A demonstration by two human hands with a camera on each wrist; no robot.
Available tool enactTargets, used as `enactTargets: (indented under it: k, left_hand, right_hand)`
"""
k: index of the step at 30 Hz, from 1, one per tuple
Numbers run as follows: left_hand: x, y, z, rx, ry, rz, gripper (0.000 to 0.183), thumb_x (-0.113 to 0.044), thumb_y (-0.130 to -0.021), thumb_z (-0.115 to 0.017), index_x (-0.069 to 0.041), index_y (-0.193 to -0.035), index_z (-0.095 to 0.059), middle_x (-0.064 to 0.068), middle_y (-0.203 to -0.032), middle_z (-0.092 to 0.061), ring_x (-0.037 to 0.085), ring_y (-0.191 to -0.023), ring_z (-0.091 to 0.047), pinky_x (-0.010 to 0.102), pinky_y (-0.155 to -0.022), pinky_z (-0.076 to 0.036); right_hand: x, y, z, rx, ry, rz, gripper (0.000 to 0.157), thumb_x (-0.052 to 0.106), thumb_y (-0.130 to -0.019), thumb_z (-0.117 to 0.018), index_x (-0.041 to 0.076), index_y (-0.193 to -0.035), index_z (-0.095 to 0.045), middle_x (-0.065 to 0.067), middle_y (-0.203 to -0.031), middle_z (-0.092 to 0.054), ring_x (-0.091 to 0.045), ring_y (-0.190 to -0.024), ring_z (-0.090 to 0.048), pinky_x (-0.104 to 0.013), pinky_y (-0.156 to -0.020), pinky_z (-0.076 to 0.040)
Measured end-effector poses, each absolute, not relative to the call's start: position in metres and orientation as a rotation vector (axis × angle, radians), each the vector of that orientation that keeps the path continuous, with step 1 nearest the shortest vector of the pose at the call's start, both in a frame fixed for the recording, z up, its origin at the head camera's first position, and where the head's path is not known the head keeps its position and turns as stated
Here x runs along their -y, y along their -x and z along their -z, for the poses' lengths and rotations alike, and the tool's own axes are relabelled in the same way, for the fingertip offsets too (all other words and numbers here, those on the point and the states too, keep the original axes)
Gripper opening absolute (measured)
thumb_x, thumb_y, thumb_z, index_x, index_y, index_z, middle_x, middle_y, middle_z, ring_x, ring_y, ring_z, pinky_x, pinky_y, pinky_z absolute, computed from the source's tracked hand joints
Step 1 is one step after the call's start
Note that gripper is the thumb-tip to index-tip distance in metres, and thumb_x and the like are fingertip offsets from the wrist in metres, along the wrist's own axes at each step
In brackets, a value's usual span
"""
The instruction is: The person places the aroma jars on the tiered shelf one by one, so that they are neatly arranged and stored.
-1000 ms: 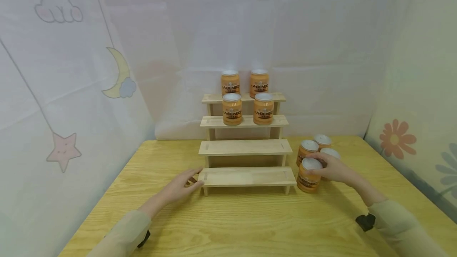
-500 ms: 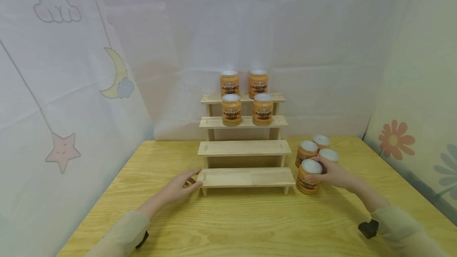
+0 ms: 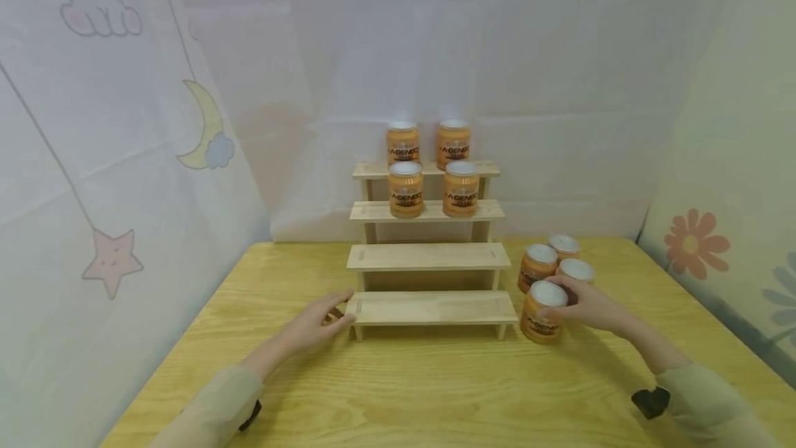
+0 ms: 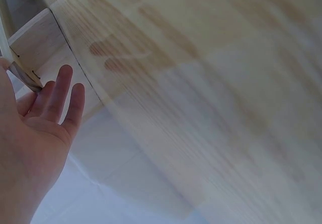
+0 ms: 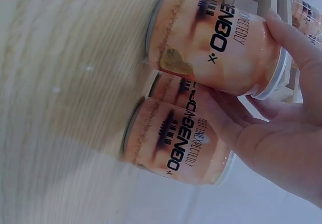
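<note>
A stepped wooden display rack (image 3: 429, 308) with several tiers stands on the table. My left hand (image 3: 314, 323) pinches the left end of its lowest step; in the left wrist view, the thumb and index finger of the left hand (image 4: 40, 133) are at the board's edge while the other fingers extend. My right hand (image 3: 587, 303) grips an orange can (image 3: 539, 320) with a silver lid, upright, right of the rack. In the right wrist view, the thumb and fingers of the right hand (image 5: 282, 128) are around the held can's (image 5: 216, 43) lid end.
Behind the held can stand more orange cans (image 3: 536, 275), close together. Two cans (image 3: 405, 193) are on the second-highest step and two more (image 3: 452, 144) on the top one. A white cloth (image 3: 535, 75) hangs behind the wooden table (image 3: 398, 393).
My right hand has drawn the gripped can slightly toward me and to the right, away from the cans behind. My left hand stays at the rack's lowest step.
</note>
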State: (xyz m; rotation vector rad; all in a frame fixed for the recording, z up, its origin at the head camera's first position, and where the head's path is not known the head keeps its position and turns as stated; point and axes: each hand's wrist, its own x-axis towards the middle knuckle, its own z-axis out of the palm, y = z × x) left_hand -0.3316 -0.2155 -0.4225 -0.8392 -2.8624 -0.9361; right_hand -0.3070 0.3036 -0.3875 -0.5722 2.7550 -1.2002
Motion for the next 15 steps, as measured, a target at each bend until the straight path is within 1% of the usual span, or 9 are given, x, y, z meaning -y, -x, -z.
enactTargets:
  k: [5, 6, 9, 12, 15]
  left_hand:
    - [0.216, 0.333, 0.424, 2.853, 0.859, 0.928, 0.065, -0.047, -0.095, -0.049, -0.008, -0.145, -0.035, 0.014, -0.14, -0.046, 0.023, -0.101, -0.06, 0.041, -0.084, -0.053]
    - [0.217, 0.334, 0.424, 2.851, 0.861, 0.924, 0.065, -0.047, -0.095, -0.049, -0.009, -0.145, -0.035, 0.014, -0.14, -0.046, 0.022, -0.101, -0.061, 0.041, -0.084, -0.053]
    - [0.217, 0.334, 0.425, 2.849, 0.859, 0.919, 0.064, -0.047, -0.095, -0.049, -0.01, -0.145, -0.036, 0.013, -0.139, -0.047, 0.022, -0.101, -0.061, 0.041, -0.084, -0.053]
    - [0.217, 0.334, 0.424, 2.857, 0.845, 0.918, 0.064, -0.047, -0.095, -0.05, -0.012, -0.146, -0.035, 0.012, -0.14, -0.046, 0.022, -0.102, -0.061, 0.04, -0.085, -0.053]
    - [0.217, 0.333, 0.424, 2.861, 0.846, 0.918, 0.064, -0.047, -0.095, -0.05, -0.011, -0.146, -0.035, 0.012, -0.14, -0.046, 0.022, -0.102, -0.06, 0.04, -0.085, -0.053]
  right_hand:
    - [-0.302, 0.303, 0.382, -2.781, 0.61, 1.14, 0.068, 0.031, -0.082, -0.073, -0.002, -0.133, -0.043, -0.018, -0.12, -0.057, -0.025, -0.102, -0.058, -0.028, -0.073, -0.051]
    - [-0.301, 0.302, 0.382, -2.786, 0.618, 1.141, 0.067, 0.032, -0.081, -0.074, -0.001, -0.132, -0.045, -0.016, -0.119, -0.057, -0.022, -0.101, -0.059, -0.027, -0.073, -0.052]
    - [-0.298, 0.299, 0.383, -2.785, 0.68, 1.168, 0.062, 0.031, -0.08, -0.075, 0.001, -0.126, -0.049, -0.014, -0.115, -0.059, -0.017, -0.097, -0.06, -0.026, -0.071, -0.053]
    - [-0.296, 0.297, 0.384, -2.815, 0.726, 1.164, 0.056, 0.032, -0.078, -0.076, 0.004, -0.121, -0.052, -0.01, -0.11, -0.061, -0.007, -0.092, -0.06, -0.024, -0.071, -0.053]
    - [-0.295, 0.295, 0.382, -2.83, 0.767, 1.153, 0.055, 0.031, -0.079, -0.076, 0.005, -0.121, -0.052, -0.009, -0.108, -0.061, -0.004, -0.089, -0.06, -0.024, -0.069, -0.053]
